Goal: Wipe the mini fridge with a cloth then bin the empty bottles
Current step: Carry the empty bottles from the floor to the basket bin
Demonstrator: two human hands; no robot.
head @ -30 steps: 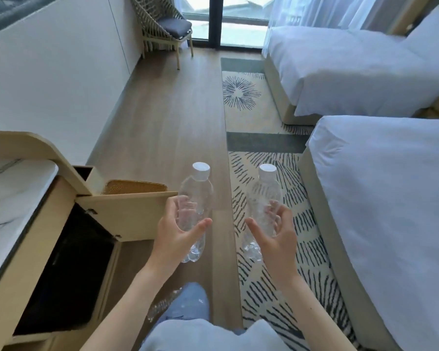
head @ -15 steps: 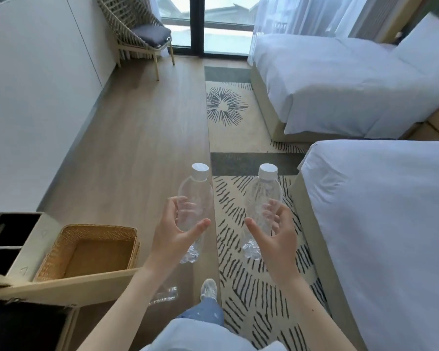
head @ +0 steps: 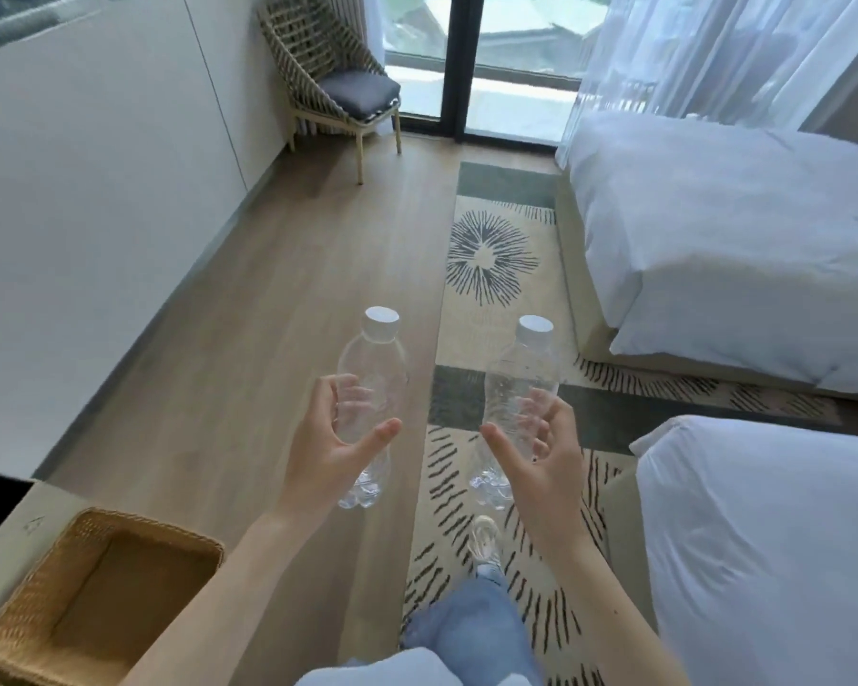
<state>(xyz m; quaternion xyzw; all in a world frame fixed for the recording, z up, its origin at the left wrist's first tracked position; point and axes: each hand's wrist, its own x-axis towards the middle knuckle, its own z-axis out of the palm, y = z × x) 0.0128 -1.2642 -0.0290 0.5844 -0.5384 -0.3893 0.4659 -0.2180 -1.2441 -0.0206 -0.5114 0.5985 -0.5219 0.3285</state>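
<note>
I hold two clear, empty plastic bottles with white caps upright in front of me, over the floor. My left hand (head: 333,443) grips the left bottle (head: 375,368) around its middle, thumb in front and fingers behind. My right hand (head: 546,448) grips the right bottle (head: 523,368) the same way. A woven wicker basket (head: 36,621), open and with nothing visible inside, sits at the lower left, below and left of my left forearm. The mini fridge and the cloth are out of view.
A beige bin unit (head: 26,512) with a dark opening borders the basket at the left edge. Two white beds (head: 764,537) fill the right side. A patterned rug (head: 491,259) and wood floor run ahead to a wicker chair (head: 328,86) and glass door.
The view has swung right and forward: the cabinet and fridge opening left the frame, and the wicker basket came into view, then slid to the lower left. Both hands still hold their bottles alike.
</note>
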